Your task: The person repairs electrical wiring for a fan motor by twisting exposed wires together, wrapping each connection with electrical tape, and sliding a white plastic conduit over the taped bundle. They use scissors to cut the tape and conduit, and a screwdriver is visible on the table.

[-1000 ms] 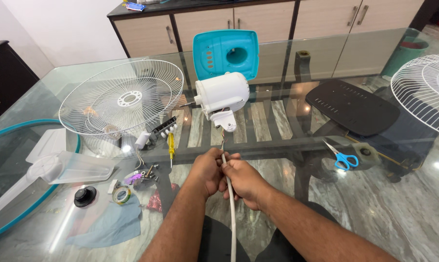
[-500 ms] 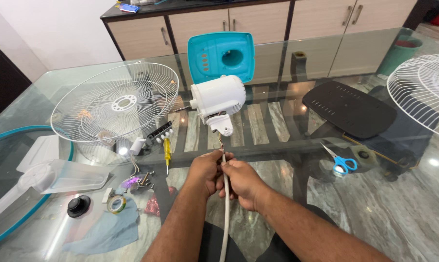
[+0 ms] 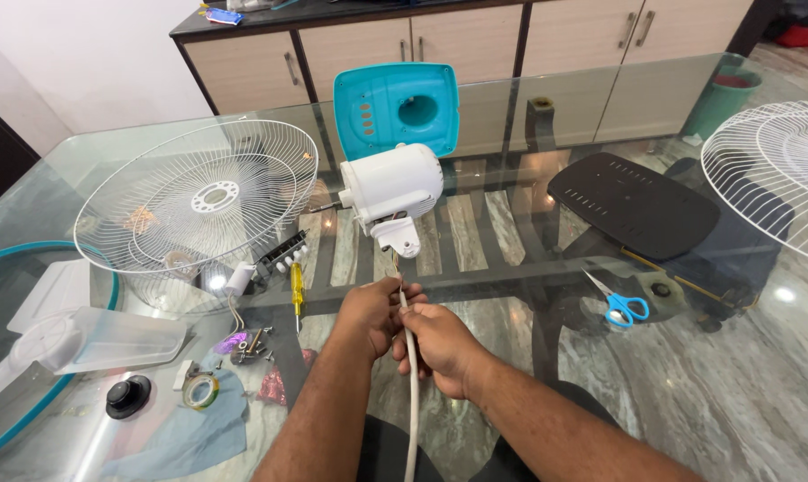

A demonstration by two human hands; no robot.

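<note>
Two hands meet at the near edge of a glass table (image 3: 529,116), both closed on one white cord (image 3: 411,375). The left hand (image 3: 372,312) pinches the cord's upper end, where thin wires run up into the neck of a white fan motor housing (image 3: 392,189) lying on its side just beyond the fingers. The right hand (image 3: 439,346) grips the cord just below the left, the two hands touching, and the cord drops from it past the table edge toward the person's lap.

A wire fan guard (image 3: 198,201) lies dish-like to the left; nothing I can make out sits inside it. A small clear tray (image 3: 109,339) rests near the left edge, its contents unclear. A teal rear cover (image 3: 395,107) stands behind the motor. A yellow-handled screwdriver (image 3: 297,287), loose screws (image 3: 248,341), a roll of tape (image 3: 200,390) and a black knob (image 3: 129,394) lie left of the hands. Blue-handled scissors (image 3: 620,302) lie to the right, near a black base plate (image 3: 631,203) and a second wire guard (image 3: 778,174)
</note>
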